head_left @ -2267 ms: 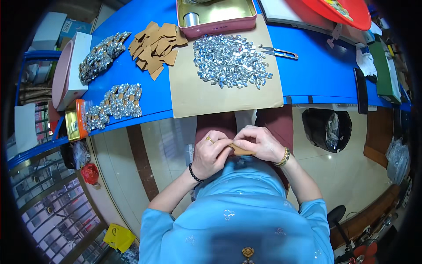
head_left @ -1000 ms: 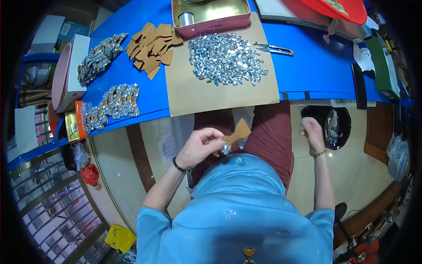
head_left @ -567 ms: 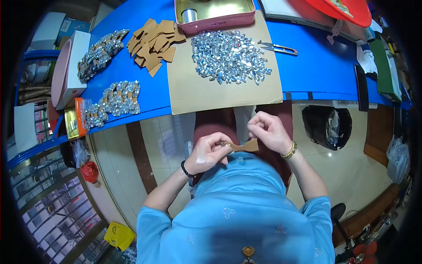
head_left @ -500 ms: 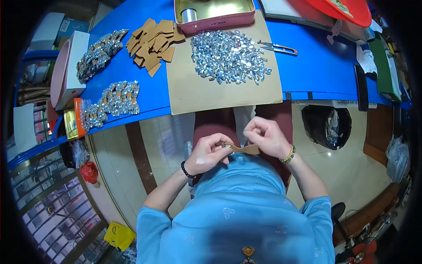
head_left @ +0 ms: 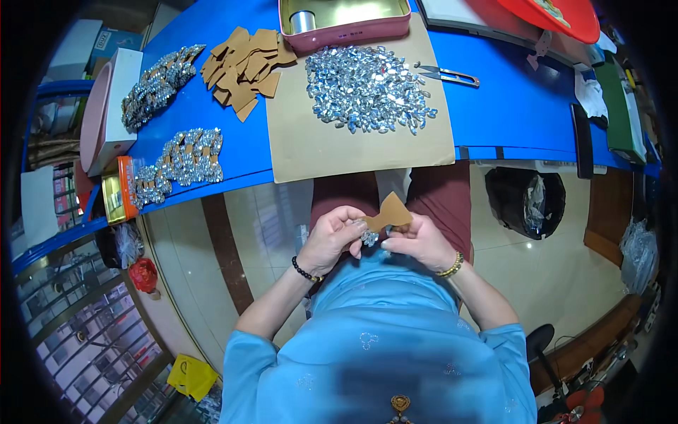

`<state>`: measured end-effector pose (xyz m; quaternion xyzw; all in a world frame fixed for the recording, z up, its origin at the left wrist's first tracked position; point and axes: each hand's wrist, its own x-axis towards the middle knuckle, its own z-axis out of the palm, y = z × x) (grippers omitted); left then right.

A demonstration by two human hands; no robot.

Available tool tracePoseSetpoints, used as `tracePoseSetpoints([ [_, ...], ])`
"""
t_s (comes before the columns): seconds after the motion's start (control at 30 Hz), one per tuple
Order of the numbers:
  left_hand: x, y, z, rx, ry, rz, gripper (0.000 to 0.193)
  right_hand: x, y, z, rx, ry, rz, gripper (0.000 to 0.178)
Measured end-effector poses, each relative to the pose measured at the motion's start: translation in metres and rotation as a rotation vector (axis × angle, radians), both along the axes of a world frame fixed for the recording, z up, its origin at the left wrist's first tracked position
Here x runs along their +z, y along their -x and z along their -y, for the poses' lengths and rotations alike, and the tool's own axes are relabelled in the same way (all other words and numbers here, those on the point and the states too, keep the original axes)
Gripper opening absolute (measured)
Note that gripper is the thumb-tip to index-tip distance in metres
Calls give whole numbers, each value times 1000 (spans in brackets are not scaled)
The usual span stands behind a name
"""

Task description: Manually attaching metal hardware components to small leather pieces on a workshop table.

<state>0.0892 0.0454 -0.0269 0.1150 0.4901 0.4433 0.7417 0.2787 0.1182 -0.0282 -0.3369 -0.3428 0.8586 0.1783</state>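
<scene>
Over my lap, my left hand (head_left: 333, 239) pinches one end of a brown bow-shaped piece (head_left: 390, 214), flat and felt-like. Silvery gems (head_left: 369, 238) show at its lower edge beside my left fingertips. Against the other end my right hand (head_left: 424, 242) is closed, its fingers at the piece's lower right edge and the thumb just below. Any needle or thread is too small to make out. On the table ahead lies a heap of silvery gems (head_left: 367, 88) on a tan board (head_left: 304, 159). Left of it is a pile of plain brown pieces (head_left: 247, 63).
Gem-covered pieces (head_left: 187, 157) lie in two groups at the table's left. A pink tin (head_left: 346, 34) holding a thread spool (head_left: 303, 22) stands behind the gems. Thread snips (head_left: 452, 76) lie right of them. A black bag (head_left: 524, 203) sits on the floor at right.
My right hand has come down to the bow-shaped piece from above it. The piece has turned, its free end now raised with the flat brown face showing.
</scene>
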Motion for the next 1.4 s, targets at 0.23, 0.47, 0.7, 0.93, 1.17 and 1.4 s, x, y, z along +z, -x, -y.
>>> tracePoseSetpoints([
  [0.23,1,-14,3,36,-74,-253,16,-6,5,4,136,-186,183,18],
  [0.47,5,-21,5,225,64,121,18,-3,7,9,67,-187,197,15],
  [0.7,0,-17,13,161,-28,-77,14,-12,-5,6,158,-475,415,11],
  [0.93,9,-10,7,-143,-782,-1068,18,2,-31,-28,87,-576,494,9],
  [1.17,10,-15,17,-184,-968,-1047,29,40,-8,-19,352,-1012,251,11],
  [1.4,7,-7,17,-233,-1080,-1086,26,35,-8,-10,342,-1273,266,11],
])
